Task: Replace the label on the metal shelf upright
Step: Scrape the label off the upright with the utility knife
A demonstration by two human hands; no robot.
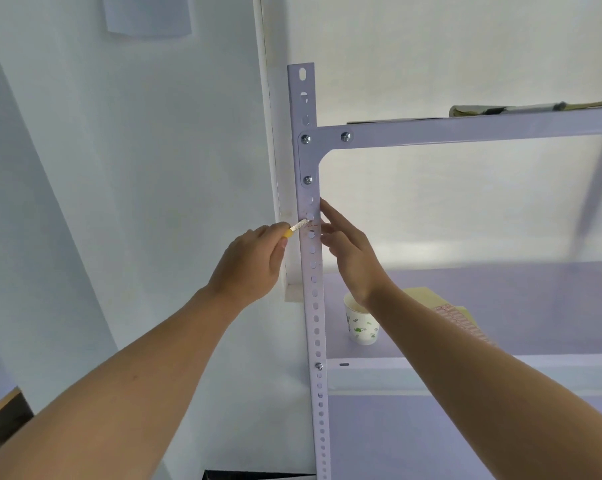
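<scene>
The left hand curls round a yellow-handled blade, its tip reaching rightward across the vertical upright onto the faint label. The right hand, fingers straight, touches the upright's right edge.

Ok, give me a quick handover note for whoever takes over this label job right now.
Left hand grips a yellow-handled blade, its tip on the front of the upright.
Right hand is open, straight fingers touching the upright's right edge at that height.
At the blade tip sits a faint label patch; how much is lifted cannot be told.
Done: blade set at the patch. Left: clear it, stick on the new label; none is in view.
A paper cup stands on the shelf below.
</scene>
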